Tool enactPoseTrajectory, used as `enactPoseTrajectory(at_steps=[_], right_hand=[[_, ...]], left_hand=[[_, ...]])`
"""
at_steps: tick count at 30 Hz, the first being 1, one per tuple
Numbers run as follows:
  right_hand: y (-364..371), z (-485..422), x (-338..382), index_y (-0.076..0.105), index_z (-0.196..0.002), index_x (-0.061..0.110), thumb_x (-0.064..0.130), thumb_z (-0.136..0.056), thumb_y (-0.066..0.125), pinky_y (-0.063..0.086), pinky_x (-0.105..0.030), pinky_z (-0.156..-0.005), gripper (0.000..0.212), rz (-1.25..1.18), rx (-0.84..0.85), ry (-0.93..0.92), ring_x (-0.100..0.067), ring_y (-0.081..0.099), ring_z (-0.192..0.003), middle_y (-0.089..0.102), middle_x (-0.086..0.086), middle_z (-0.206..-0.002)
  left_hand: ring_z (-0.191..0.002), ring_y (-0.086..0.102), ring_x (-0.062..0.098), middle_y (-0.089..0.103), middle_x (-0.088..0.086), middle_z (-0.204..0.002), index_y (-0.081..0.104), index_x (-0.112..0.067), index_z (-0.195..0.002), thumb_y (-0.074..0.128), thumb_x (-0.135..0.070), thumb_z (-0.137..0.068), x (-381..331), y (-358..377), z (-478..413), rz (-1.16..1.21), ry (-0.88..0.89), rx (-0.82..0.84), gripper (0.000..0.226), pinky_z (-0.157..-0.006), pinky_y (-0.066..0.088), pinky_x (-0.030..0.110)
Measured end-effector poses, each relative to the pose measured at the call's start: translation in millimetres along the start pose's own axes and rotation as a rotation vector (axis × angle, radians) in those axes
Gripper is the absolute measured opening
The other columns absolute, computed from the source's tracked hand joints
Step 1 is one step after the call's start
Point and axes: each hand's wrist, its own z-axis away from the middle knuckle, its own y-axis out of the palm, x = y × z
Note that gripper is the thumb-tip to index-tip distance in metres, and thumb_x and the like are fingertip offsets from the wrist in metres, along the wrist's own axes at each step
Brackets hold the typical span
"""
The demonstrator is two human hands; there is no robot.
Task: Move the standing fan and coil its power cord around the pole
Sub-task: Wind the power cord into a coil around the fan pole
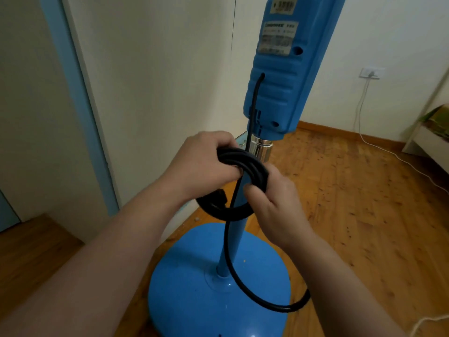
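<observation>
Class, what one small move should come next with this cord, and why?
Probably the right hand should draw the slack loop up into another turn round the pole, since the left hand grips the coil and that loop hangs over the base.

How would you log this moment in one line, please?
left hand: grips cord coil | right hand: grips coil | slack loop over base

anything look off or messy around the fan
Nothing damaged. A slack loop of cord droops over the base, not yet wound on the pole. The floor is speckled with small dark bits.
</observation>
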Motion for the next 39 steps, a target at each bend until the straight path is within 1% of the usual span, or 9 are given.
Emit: enactPoseTrajectory(at_steps=[4,9,12,16,20,24,28,34,39], right_hand=[[-3,1,-1,0.046,-0.081,0.012,0.025,-0.075,0.044,0.031,-0.019,-0.044,0.015,0.116,0.208,-0.056,-0.008,0.039,-0.049,0.044,0.003,-0.061],[-4,2,2,0.047,-0.076,0.015,0.023,-0.071,0.046,0.03,-0.02,-0.043,0.009,0.141,0.22,-0.046,-0.009,0.04,-0.049,0.045,0.003,-0.058],[-6,0,3,0.052,-0.072,0.017,0.02,-0.071,0.057,0.035,-0.019,-0.044,0.006,0.082,0.103,0.007,-0.008,0.044,-0.049,0.05,0.002,-0.058],[-13,-4,5,0.061,-0.077,0.012,0.022,-0.069,0.067,0.043,-0.039,-0.053,0.015,0.029,0.118,0.111,-0.023,0.051,-0.057,0.057,-0.009,-0.064],[-19,-3,7,0.062,-0.077,0.01,0.022,-0.068,0.074,0.039,-0.023,-0.051,0.019,-0.123,0.199,0.229,-0.007,0.048,-0.051,0.053,0.001,-0.061],[-20,-3,10,0.063,-0.081,0.007,0.021,-0.066,0.078,0.043,-0.013,-0.048,0.025,-0.33,0.141,0.341,-0.004,0.058,-0.052,0.058,0.004,-0.062],[-17,-2,11,0.067,-0.09,0.017,0.027,-0.059,0.082,0.055,-0.029,-0.068,0.036,-0.447,0.04,0.444,-0.018,0.07,-0.077,0.072,-0.004,-0.083],[-16,-4,15,0.067,-0.096,0.011,0.029,-0.046,0.084,0.055,-0.031,-0.069,0.056,-0.628,-0.168,0.518,-0.019,0.071,-0.076,0.074,-0.005,-0.084],[-6,-1,17,0.059,-0.11,0.011,0.015,-0.061,0.081,0.054,-0.029,-0.07,0.055,-0.76,-0.28,0.498,-0.02,0.07,-0.084,0.072,-0.006,-0.094]], left_hand=[[-0.063,0.055,0.014,0.057,-0.006,-0.062,0.06,-0.023,-0.069,0.062,-0.012,-0.064,-6,0,4,-0.347,0.108,0.213,0.012,-0.056,0.043,0.029],[-0.057,0.048,0.014,0.05,-0.005,-0.058,0.048,-0.025,-0.057,0.059,-0.01,-0.065,-4,7,5,-0.37,0.076,0.237,0.02,-0.05,0.035,0.027],[-0.056,0.049,0.014,0.051,-0.005,-0.057,0.05,-0.024,-0.057,0.06,-0.008,-0.065,0,7,4,-0.264,0.06,0.16,0.02,-0.051,0.038,0.028],[-0.053,0.048,0.013,0.051,-0.006,-0.055,0.053,-0.022,-0.058,0.062,-0.002,-0.064,3,9,4,-0.133,0.027,0.042,0.023,-0.05,0.037,0.026],[-0.047,0.045,0.005,0.051,-0.004,-0.052,0.056,-0.018,-0.058,0.07,0.001,-0.064,5,12,3,0.124,-0.082,-0.009,0.024,-0.048,0.038,0.021],[-0.033,0.038,0.0,0.046,-0.012,-0.038,0.054,-0.016,-0.055,0.069,0.006,-0.065,7,16,0,0.394,-0.239,-0.139,0.028,-0.037,0.032,0.013],[-0.036,0.037,0.007,0.044,-0.009,-0.04,0.056,-0.015,-0.061,0.067,0.004,-0.066,7,19,-2,0.555,-0.372,-0.27,0.022,-0.042,0.031,0.022],[-0.031,0.032,0.006,0.038,-0.01,-0.039,0.058,-0.012,-0.073,0.06,0.001,-0.073,1,31,6,0.812,-0.503,-0.379,0.013,-0.043,0.032,0.023],[-0.032,0.035,0.006,0.04,-0.008,-0.039,0.056,-0.013,-0.068,0.057,0.001,-0.076,-4,40,11,0.903,-0.516,-0.434,0.017,-0.045,0.036,0.026]])
